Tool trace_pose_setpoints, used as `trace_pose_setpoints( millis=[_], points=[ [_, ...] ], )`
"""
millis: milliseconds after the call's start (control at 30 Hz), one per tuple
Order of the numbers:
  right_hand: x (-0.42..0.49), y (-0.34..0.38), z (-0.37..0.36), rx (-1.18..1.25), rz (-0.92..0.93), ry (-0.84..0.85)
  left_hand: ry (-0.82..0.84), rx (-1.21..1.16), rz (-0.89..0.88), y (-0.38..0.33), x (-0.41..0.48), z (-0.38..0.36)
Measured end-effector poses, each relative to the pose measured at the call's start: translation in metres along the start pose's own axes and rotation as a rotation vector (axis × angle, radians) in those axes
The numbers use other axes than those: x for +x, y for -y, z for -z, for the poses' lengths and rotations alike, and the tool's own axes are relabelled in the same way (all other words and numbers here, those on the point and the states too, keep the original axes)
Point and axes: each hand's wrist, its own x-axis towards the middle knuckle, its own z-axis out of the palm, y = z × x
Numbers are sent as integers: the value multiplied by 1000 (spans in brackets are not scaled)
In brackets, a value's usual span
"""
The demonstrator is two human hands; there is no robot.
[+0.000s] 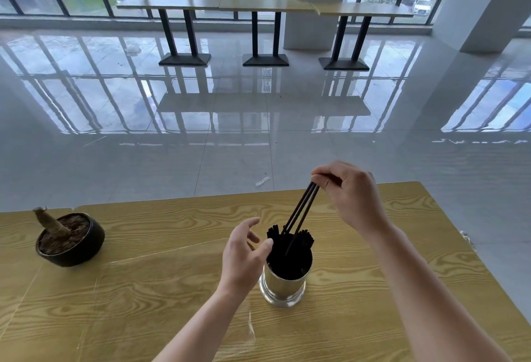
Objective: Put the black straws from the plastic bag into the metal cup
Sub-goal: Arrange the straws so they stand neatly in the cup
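The right hand (pixel 349 195) pinches thin black straws (pixel 301 209) into a shiny round metal cup (pixel 283 284); the left hand (pixel 244 255), fingers relaxed, touches its rim on the wood-grain desk (pixel 143 289).

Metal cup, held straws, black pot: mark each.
metal cup (pixel 283 285), head view, shiny side wall.
held straws (pixel 301 208), head view, middle of the shafts.
black pot (pixel 86 249), head view, front outer wall.

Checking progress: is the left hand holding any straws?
No, the left hand is open beside the metal cup; only the right hand pinches straws.
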Motion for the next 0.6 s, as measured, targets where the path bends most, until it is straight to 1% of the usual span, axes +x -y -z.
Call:
trace_pose_setpoints(
  millis=[100,200,267,333,367,433,500,533,600],
  points=[
    [5,-2,18,26,-22,-92,-108,-37,-37,-4,-8,3],
    [6,0,29,107,-7,-222,-151,-162,-166,-14,-19,2],
    [0,2,25,177,-29,-323,-89,-238,-224,-27,-24,1],
    [-11,4,13,247,-73,-409,25,-255,-210,-44,-25,-4],
    [-17,6,5,281,-88,-438,88,-277,-158,-53,-24,-7],
    [-33,11,-11,355,-117,-472,164,-445,52,-73,-17,-13],
    [-47,17,-22,422,-137,-505,159,-659,296,-87,-9,-15],
    [-54,20,-26,444,-145,-524,142,-740,388,-91,-4,-15],
    [-66,21,-33,490,-176,-552,103,-861,485,-94,3,-13]
  ],
)
